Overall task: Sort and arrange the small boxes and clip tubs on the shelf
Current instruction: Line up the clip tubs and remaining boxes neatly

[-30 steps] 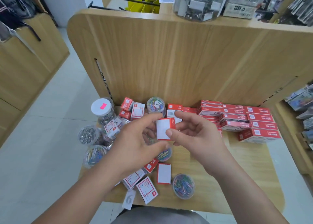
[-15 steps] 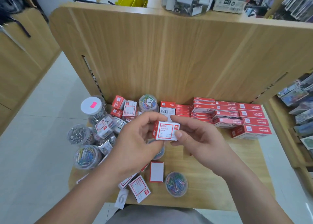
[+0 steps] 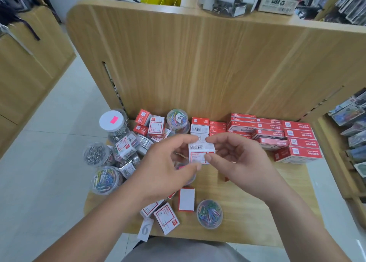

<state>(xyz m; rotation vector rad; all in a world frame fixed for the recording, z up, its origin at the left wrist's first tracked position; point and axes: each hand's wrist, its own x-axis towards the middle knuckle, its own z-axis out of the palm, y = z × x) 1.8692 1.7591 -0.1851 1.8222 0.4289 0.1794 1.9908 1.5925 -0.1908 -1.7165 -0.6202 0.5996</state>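
Pinching a small box (image 3: pixel 198 149), left hand (image 3: pixel 164 167) and right hand (image 3: pixel 239 160) face each other

Shelf (image 3: pixel 247 202): wood-grain laminate, smooth, satin finish. The upright back panel (image 3: pixel 198 64) has the same surface.

Small box (image 3: pixel 201 153): printed cardboard, white and red, smooth with a slight sheen.

Long red boxes (image 3: pixel 301 143): printed cardboard, light gloss.

Coloured-clip tub (image 3: pixel 209 213): clear glossy plastic, containing paper clips with a coloured coating.

Metal-clip tub (image 3: pixel 94 154): clear plastic, containing bright bare-metal clips.

Tall jar (image 3: pixel 118 131): clear plastic, with a matt white plastic lid (image 3: pixel 111 121).

Number tag (image 3: pixel 146 230): matt paper.

Floor (image 3: pixel 49 162): pale tiles, smooth, slight gloss.
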